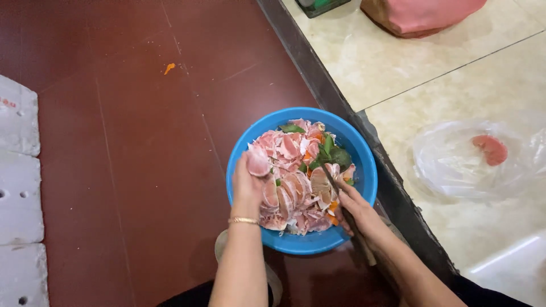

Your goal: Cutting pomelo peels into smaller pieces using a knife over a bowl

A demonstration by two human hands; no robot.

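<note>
Bowl (364, 170), round and bright blue, sits on a dark red tiled floor (114, 170) near the middle of my view, and I place everything else from it. I see it heaped with pale pink slices of peel or fruit (296, 187), mixed with a few green leaves (333, 153) and small orange bits.

The left hand (250, 182) reaches in over the bowl's left rim. Its fingers are closed around one pink slice (257, 162), held up just above the heap. A thin gold bracelet (243, 220) circles that wrist, just outside the bowl's near-left edge.

The right hand (355, 207) comes in over the bowl's near-right rim. Its fingers are wrapped around the handle of a knife (330, 177), whose dark blade points into the pile at the centre. I cannot tell whether the blade touches a slice.

Right of the bowl, a dark raised threshold (318, 79) runs diagonally, almost touching the bowl's right side. Beyond it lies a cream tiled floor (409, 68). On that floor, well to the right of the bowl, a clear plastic bag (455, 170) holds one pink piece (490, 149). Above and to the right of the bowl, at the top edge, a pink bag (421, 14) shows in part.

Far left of the bowl, white foam blocks (20, 187) line the edge of view. Above-left of the bowl, a small orange scrap (169, 68) lies on the red floor.
</note>
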